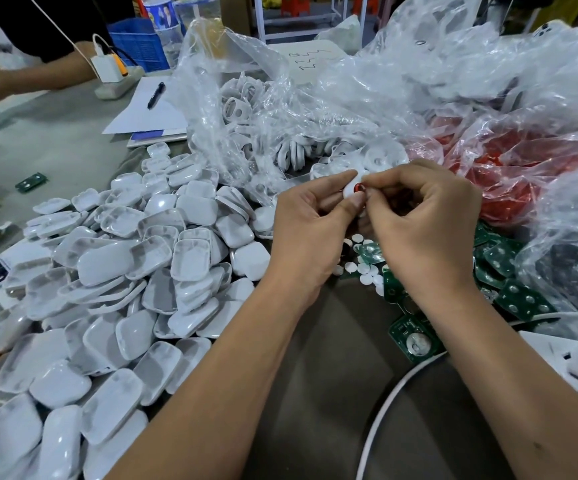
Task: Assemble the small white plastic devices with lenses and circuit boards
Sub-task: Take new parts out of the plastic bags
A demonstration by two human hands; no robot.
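A small white housing point(351, 192) is gripped by the left hand point(310, 220); a red lens point(359, 187) is pinched against it by the right hand point(426, 216), directly beside the left fingertips.

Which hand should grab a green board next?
Probably the right hand: the green circuit boards lie just below and beside it, while the left hand holds the white device nearer the shell pile.

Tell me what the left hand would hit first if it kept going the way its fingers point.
Probably the right hand: the left hand points right across the small red-lensed part both pinch.
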